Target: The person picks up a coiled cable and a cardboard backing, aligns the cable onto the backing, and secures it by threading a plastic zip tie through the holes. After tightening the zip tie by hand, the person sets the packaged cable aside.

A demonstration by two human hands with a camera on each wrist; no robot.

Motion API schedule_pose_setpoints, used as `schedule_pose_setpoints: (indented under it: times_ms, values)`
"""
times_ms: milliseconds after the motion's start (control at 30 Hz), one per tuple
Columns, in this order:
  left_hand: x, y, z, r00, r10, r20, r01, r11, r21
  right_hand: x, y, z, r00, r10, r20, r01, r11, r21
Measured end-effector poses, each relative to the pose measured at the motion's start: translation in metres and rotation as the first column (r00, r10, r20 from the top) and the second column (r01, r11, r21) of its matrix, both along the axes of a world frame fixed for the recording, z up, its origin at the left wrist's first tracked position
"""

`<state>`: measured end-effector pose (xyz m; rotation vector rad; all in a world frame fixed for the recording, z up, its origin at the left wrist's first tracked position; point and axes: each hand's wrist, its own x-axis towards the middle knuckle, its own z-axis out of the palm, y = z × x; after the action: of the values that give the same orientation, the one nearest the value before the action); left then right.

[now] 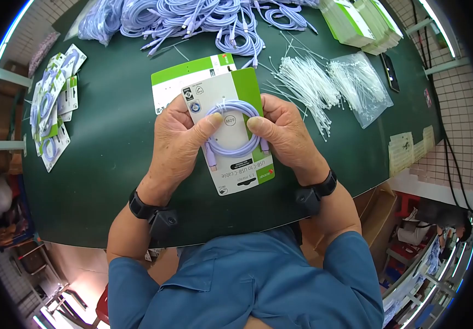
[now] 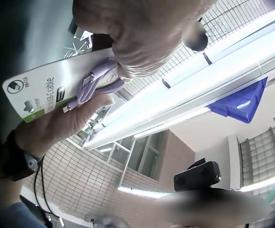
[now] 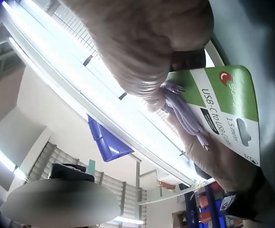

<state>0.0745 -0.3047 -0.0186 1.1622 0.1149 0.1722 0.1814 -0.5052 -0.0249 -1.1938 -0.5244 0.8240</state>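
Observation:
Both hands hold a white and green cable card (image 1: 242, 176) over the table, its print upside down in the head view. A coiled lilac USB-C cable (image 1: 235, 151) lies against the front of the card, with a white tie at the coil's top. My left hand (image 1: 173, 142) grips the left edge, thumb pressed on the coil and fingers behind the card. On the opposite edge, my right hand (image 1: 290, 134) does the same. The cable's two plugs hang at either side of the coil. Beyond the card, another card (image 1: 165, 82) lies on the table, partly covered.
Loose lilac cables (image 1: 192, 16) are heaped at the table's far side. White cable ties (image 1: 308, 82) lie to the right, beside a clear bag (image 1: 365, 88) of more. Stacked cards (image 1: 351, 24) and a phone (image 1: 390, 72) sit at far right. Finished-looking carded cables (image 1: 53, 104) pile at left.

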Motion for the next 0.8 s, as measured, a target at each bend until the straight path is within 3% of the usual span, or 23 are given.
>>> schedule_pose_setpoints:
  times_ms: [133,167,233,400,567,667,800]
  values:
    - [0.000,-0.007,0.000,0.997,0.067,-0.033,-0.068,0.998,-0.018,-0.006,0.000,0.008,0.979,-0.069,0.192,0.086,0.993,-0.082]
    - [-0.001,-0.010,0.001,0.997,0.066,-0.026,-0.065,0.996,0.055,-0.004,0.000,0.009,0.976,-0.065,0.206,0.083,0.993,-0.081]
    - [-0.003,-0.016,0.004,0.998,0.067,-0.016,-0.062,0.979,0.197,-0.002,-0.002,0.004,0.985,-0.090,0.148,0.105,0.990,-0.097]
    - [-0.004,-0.030,-0.005,0.999,0.049,0.004,-0.049,0.980,0.195,-0.008,0.005,0.000,0.975,-0.209,0.077,0.210,0.978,-0.008]
    - [-0.006,-0.028,-0.004,1.000,0.019,0.003,-0.019,0.981,0.193,-0.004,0.002,-0.003,0.970,-0.212,0.118,0.218,0.975,-0.035]
    - [-0.003,-0.018,-0.002,0.997,-0.074,-0.034,0.079,0.985,0.152,0.000,0.003,-0.008,0.985,-0.159,-0.066,0.163,0.984,0.072]
    - [-0.001,-0.013,0.001,0.993,-0.113,0.030,0.108,0.985,0.135,0.003,0.000,-0.009,0.989,-0.149,0.001,0.149,0.988,0.034]
